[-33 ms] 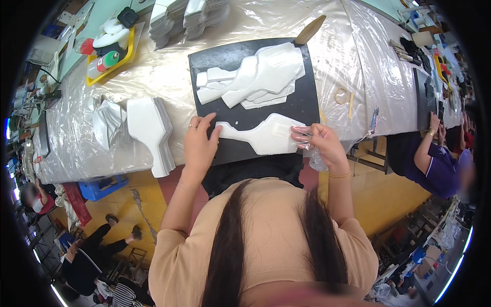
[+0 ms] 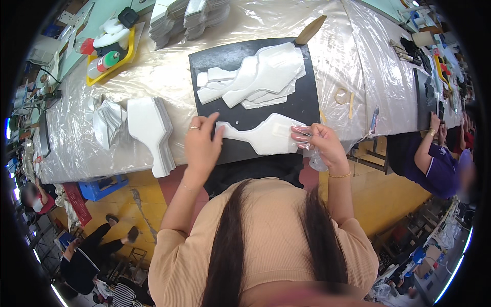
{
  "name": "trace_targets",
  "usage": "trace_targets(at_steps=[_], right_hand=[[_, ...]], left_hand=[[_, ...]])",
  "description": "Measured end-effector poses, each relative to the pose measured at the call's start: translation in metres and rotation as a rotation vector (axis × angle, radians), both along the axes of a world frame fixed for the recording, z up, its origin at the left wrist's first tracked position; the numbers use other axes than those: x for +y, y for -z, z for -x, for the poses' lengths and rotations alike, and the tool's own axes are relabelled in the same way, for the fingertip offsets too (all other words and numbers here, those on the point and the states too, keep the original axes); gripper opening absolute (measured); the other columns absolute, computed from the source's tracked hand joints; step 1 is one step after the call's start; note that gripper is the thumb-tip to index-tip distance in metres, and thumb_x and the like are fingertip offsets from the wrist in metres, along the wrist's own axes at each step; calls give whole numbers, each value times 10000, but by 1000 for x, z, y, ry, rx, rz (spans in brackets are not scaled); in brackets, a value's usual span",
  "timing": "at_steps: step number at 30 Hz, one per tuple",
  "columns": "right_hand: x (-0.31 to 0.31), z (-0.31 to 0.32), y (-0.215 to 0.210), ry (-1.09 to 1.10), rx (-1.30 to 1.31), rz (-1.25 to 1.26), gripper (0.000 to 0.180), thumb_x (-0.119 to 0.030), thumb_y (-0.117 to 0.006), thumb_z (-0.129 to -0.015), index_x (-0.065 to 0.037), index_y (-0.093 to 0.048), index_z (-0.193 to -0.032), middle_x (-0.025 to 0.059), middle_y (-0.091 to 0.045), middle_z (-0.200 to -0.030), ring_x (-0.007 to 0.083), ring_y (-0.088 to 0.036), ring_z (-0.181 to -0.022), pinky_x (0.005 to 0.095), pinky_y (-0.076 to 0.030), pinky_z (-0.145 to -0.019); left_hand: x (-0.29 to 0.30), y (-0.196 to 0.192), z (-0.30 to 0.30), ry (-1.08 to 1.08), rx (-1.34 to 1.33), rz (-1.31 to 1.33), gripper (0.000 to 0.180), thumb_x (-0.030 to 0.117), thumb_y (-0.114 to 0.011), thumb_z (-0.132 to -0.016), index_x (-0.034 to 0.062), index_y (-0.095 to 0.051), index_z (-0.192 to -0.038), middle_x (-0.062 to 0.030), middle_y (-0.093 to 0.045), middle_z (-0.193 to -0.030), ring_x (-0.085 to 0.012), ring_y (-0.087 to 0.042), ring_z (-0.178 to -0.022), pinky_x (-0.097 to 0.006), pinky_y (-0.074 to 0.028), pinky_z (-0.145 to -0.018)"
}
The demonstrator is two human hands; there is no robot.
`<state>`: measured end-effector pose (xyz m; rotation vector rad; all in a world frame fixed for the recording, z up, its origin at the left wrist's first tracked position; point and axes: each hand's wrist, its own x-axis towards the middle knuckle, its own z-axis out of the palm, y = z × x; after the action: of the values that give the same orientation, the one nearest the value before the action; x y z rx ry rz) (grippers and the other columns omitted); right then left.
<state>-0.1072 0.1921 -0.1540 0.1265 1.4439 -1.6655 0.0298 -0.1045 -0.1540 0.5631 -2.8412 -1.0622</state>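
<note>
A white paddle-shaped flat piece [image 2: 271, 134] lies across the near part of a black board [image 2: 245, 117], its narrow end to the left. My left hand [image 2: 203, 146] is beside that narrow end, fingers bent and apart, with nothing seen in them. At the wide right end, my right hand [image 2: 327, 146] has its fingers pinched, with shiny clear plastic film [image 2: 318, 162] around and below them. The fingertips lie over the edge of the white piece. Farther back on the board, several similar white pieces [image 2: 266, 74] overlap in a loose pile.
Left of the board stand a stack of white pieces [image 2: 146, 120] and some crumpled-looking ones [image 2: 107, 123]. A wooden tool [image 2: 310, 29] rests at the board's far right corner. A yellow tray [image 2: 132, 47] holds a bottle [image 2: 105, 61]. A co-worker [image 2: 429, 158] sits at the right.
My left hand has shifted very slightly, its fingers curling a little beside the narrow end. The right hand and the white piece have not visibly moved.
</note>
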Motion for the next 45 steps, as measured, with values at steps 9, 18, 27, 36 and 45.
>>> trace_targets(at_steps=[9,18,27,36,45], right_hand=[[-27,5,-2,-5,34,36,250,20,-549,-880,-82,-383,-724,289,-566,-1305,323,-605,-1204,382,-543,-919],[-6,31,15,338,-40,138,176,-20,-518,-880,-95,-420,-754,233,-681,-950,302,-711,-772,331,-585,-623],[55,84,-33,678,350,649,82,-78,-519,-955,-110,-526,-880,37,-552,-747,106,-467,-566,272,-408,-530],[-93,18,-4,206,329,195,145,-71,-675,-920,-83,-569,-1020,-16,-557,-780,82,-560,-697,232,-499,-622],[-145,1,-17,-111,1103,-77,133,-96,-698,-877,-16,-688,-984,68,-648,-845,171,-652,-780,254,-503,-621]], left_hand=[[73,26,-3,640,77,106,797,421,-694,-851,148,-339,-1510,-141,-258,-1593,-334,-232,-1474,-504,-226,-1180],[73,31,-4,577,-2,281,859,439,-731,-796,187,-338,-1517,-113,-262,-1597,-285,-262,-1464,-440,-260,-1173],[44,13,33,398,175,-147,448,292,-757,-824,41,-647,-1178,-161,-587,-1237,-346,-557,-1126,-439,-431,-991],[-1,24,55,-127,193,102,428,123,-832,-727,7,-570,-1043,-146,-584,-970,-338,-551,-945,-413,-455,-859],[13,8,50,-330,311,-1102,283,22,-720,-875,-51,-612,-1126,-87,-630,-1020,-107,-626,-809,-216,-505,-677]])
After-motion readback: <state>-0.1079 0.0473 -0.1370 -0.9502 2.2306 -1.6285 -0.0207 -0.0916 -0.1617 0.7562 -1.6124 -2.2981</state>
